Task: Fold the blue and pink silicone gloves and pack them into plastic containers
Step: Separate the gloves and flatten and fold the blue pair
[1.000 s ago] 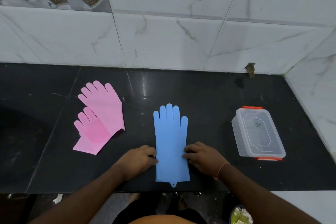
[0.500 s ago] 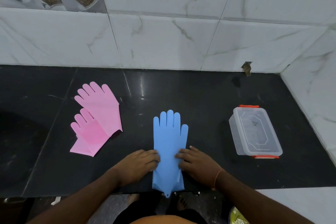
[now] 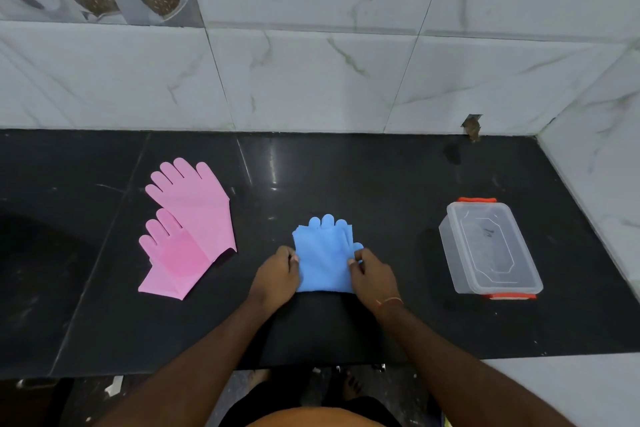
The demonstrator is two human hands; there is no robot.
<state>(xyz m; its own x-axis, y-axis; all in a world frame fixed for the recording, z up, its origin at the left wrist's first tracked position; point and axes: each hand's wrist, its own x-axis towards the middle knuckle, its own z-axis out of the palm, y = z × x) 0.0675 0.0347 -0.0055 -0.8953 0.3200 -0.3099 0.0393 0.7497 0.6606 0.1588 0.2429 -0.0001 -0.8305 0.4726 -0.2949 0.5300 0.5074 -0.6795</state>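
The blue glove point(image 3: 323, 255) lies folded in half on the black counter point(image 3: 346, 322), its cuff laid over the palm and only the fingertips showing past the far edge. My left hand point(image 3: 277, 276) pinches its left edge and my right hand point(image 3: 372, 276) pinches its right edge. Two pink gloves lie flat to the left: a larger pale one point(image 3: 195, 204) and a darker one point(image 3: 175, 262) overlapping its near part. A clear plastic container point(image 3: 488, 248) with orange clips stands closed at the right.
A marble-tiled wall point(image 3: 311, 80) backs the counter and turns along the right side. The counter's front edge runs just below my forearms. A dark sink hollow point(image 3: 31, 253) shows at the far left.
The blue glove lay flat and full length a second ago. Both hands lifted its cuff end and folded it away from me over the palm, so it is now about half as long.
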